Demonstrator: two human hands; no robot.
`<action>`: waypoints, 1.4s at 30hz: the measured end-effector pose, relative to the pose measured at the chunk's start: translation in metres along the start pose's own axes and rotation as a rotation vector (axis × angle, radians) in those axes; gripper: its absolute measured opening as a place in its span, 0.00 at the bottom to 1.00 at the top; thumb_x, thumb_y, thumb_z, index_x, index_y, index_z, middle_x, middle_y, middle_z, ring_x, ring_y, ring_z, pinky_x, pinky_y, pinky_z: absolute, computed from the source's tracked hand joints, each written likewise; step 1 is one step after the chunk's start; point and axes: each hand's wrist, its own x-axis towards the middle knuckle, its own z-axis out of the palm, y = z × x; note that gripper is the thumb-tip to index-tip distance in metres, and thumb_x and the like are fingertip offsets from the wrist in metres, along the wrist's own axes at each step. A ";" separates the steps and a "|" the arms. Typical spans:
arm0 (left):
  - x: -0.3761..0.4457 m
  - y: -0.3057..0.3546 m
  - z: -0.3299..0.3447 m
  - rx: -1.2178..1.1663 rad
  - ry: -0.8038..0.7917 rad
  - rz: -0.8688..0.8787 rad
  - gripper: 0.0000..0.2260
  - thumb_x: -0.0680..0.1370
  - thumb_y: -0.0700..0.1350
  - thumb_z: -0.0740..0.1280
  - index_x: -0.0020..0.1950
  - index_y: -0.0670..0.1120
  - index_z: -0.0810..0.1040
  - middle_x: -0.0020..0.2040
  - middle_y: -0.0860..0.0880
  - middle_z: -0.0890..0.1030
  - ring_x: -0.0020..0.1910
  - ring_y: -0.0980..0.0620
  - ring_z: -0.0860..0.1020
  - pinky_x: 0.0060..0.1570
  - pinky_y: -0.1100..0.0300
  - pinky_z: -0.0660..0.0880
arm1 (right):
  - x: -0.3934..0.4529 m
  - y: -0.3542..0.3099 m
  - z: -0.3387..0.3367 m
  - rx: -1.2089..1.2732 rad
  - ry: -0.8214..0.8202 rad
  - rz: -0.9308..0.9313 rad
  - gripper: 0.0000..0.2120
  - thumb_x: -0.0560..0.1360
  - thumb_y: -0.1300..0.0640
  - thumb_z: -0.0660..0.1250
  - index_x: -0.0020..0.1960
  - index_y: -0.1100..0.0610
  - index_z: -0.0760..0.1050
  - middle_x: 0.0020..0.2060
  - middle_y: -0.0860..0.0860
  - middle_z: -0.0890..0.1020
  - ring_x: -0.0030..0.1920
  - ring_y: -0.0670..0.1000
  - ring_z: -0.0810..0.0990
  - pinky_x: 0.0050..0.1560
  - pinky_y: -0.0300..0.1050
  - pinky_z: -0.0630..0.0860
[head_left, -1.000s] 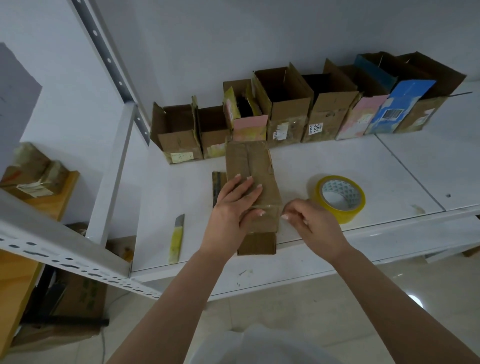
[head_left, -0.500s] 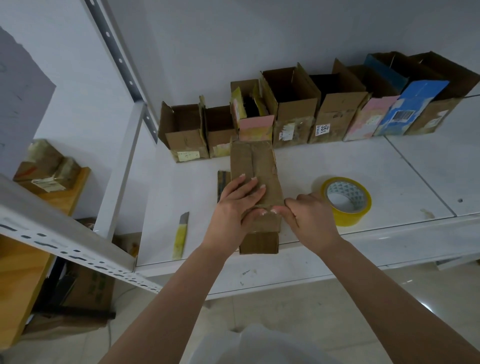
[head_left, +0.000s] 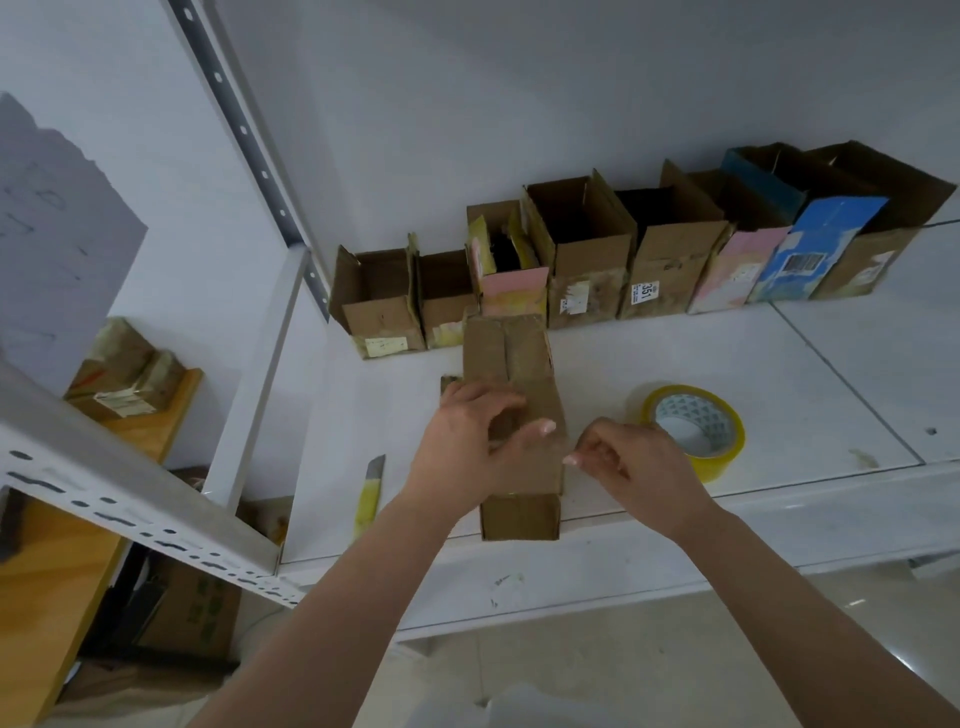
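Two-handed, mid-seal: grips cardboard box (head_left: 511, 353) with curled left hand (head_left: 467, 441), pinches clear tape strip (head_left: 561, 442) in right hand (head_left: 639, 467); next probably calls for smoothing strip flat.

Box (head_left: 511, 364) beneath the fingers (head_left: 493, 402): matt, scuffed cardboard. Strip (head_left: 558, 446) between them: clear glossy tape. Roll (head_left: 722, 457) to their right: glossy yellow plastic.

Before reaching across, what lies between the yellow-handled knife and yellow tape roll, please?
In the head view: the closed brown cardboard box, left hand, right hand.
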 end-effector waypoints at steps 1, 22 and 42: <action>0.009 0.008 -0.001 0.044 0.047 -0.045 0.25 0.74 0.65 0.64 0.59 0.47 0.80 0.59 0.48 0.77 0.63 0.49 0.70 0.60 0.53 0.73 | 0.001 0.002 -0.004 0.019 0.006 0.038 0.17 0.75 0.41 0.63 0.43 0.55 0.77 0.27 0.38 0.72 0.28 0.40 0.71 0.34 0.37 0.64; 0.063 0.054 -0.057 0.437 -0.547 0.276 0.52 0.62 0.53 0.71 0.79 0.53 0.43 0.76 0.52 0.55 0.73 0.48 0.53 0.73 0.39 0.52 | 0.051 -0.005 -0.067 0.555 0.498 0.274 0.12 0.79 0.44 0.58 0.51 0.47 0.76 0.44 0.45 0.81 0.46 0.48 0.77 0.45 0.32 0.72; -0.004 -0.042 -0.022 0.154 -0.005 -0.001 0.27 0.76 0.27 0.62 0.70 0.50 0.74 0.73 0.45 0.66 0.74 0.45 0.63 0.71 0.57 0.65 | 0.022 -0.032 0.008 0.443 -0.158 0.349 0.19 0.66 0.40 0.75 0.39 0.53 0.73 0.34 0.49 0.81 0.37 0.50 0.80 0.37 0.43 0.75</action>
